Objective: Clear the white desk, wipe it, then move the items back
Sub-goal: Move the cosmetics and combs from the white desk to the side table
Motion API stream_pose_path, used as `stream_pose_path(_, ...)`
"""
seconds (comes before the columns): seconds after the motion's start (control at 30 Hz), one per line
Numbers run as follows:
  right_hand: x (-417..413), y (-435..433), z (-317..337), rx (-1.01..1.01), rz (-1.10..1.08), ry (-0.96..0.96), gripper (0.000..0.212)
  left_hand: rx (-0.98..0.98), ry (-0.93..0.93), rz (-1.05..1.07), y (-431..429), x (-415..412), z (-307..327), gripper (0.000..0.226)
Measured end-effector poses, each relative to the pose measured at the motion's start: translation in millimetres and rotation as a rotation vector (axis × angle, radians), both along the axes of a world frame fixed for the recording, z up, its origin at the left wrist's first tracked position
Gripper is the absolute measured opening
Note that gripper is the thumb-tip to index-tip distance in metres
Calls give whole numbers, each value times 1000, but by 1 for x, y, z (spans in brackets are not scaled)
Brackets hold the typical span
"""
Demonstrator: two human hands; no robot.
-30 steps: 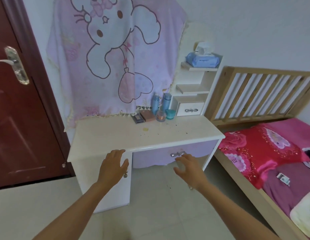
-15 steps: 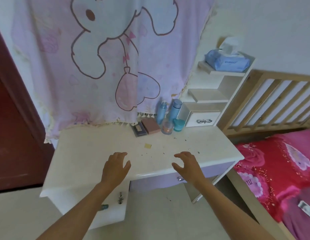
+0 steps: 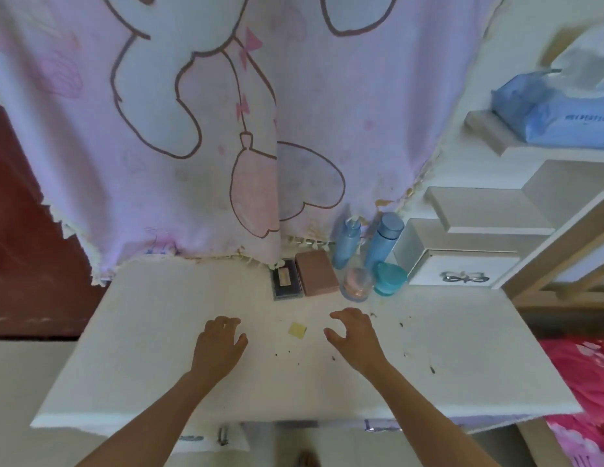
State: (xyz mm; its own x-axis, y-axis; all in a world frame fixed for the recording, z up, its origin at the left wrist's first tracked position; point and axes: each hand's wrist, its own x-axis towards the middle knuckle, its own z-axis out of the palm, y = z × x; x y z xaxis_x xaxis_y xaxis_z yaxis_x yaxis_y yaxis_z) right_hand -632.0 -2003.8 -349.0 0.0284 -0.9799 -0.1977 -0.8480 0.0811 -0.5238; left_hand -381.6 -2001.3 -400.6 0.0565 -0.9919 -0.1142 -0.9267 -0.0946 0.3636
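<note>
left hand (image 3: 219, 345): empty, fingers loosely curled | right hand (image 3: 354, 338): likewise, over bench (image 3: 142, 332) | probably poised for clearing pink box (image 3: 315, 276), teal jar (image 3: 390, 278) just beyond

Entry: person, seen from the head camera; two arms in view.

Left grip (image 3: 219, 345): bare hand, thumb and fingers showing. One finger (image 3: 223, 326) carries a small pale glint, too blurred to tell whether ring or nail.

Right grip (image 3: 356, 338): bare hand, thumb and fingers showing, knuckles plain.

Left forearm (image 3: 152, 416): bare from the wrist to the lower edge of the view, slender.

Right forearm (image 3: 428, 412): likewise bare from wrist to lower edge.
</note>
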Motion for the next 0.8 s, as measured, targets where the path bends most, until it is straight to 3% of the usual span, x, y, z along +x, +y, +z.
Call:
stream_pose_path(0.3, 4, -73, -28, 67, 177, -29, 40, 29, -45, 176, -11, -29, -14, 34)
stream_pose_path(0.43, 17, -97, -31, 34, 147, 4, 41, 21, -90, 135, -7, -32, -8, 30)
stream_pose_path(0.53, 24, -110, -32, 21, 118, 98, 48, 42, -135, 131, -7, -35, -5, 44)
stream_pose_path(0.8, 40, -129, -41, 61, 38, 228, 59, 95, -105, 143, -6, -34, -3, 46)
